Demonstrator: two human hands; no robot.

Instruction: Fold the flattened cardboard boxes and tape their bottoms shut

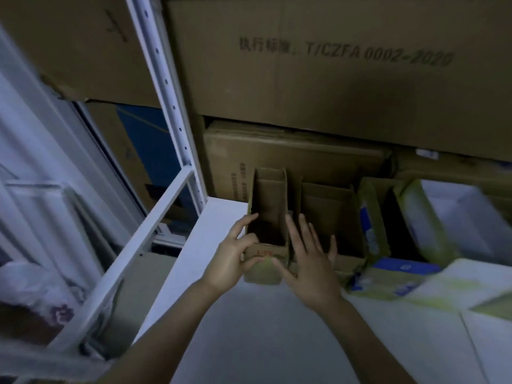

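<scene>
Cardboard, brown and dull in the dim light, makes up nearly everything here. A small box (pixel 270 195) stands squared up with its top open, toward the far edge of the white worktop (pixel 249 328) and close to its left edge. The left hand (pixel 235 256) grips its near left corner, thumb on the front panel and a finger hooked over the rim. The right hand (pixel 310 261) lies flat against the right wall, fingers straight and spread, holding nothing.

So the folding of this box looks done. Its underside is hidden, so I cannot tell whether the bottom is taped, and no roll of tape shows anywhere. A second box (pixel 329 217) stands just beside it on the right, also set up and open. The state of its bottom is equally hidden. How many flat ones remain cannot be judged from this view.

Further right along the far edge lie yellow-green and blue packs (pixel 371 225), blurred. Behind the boxes a low carton (pixel 291 159) sits under a large printed carton (pixel 332 65). A white perforated rack upright (pixel 166 87) rises at the far left corner, with a pale frame (pixel 55 134) beyond it.
</scene>
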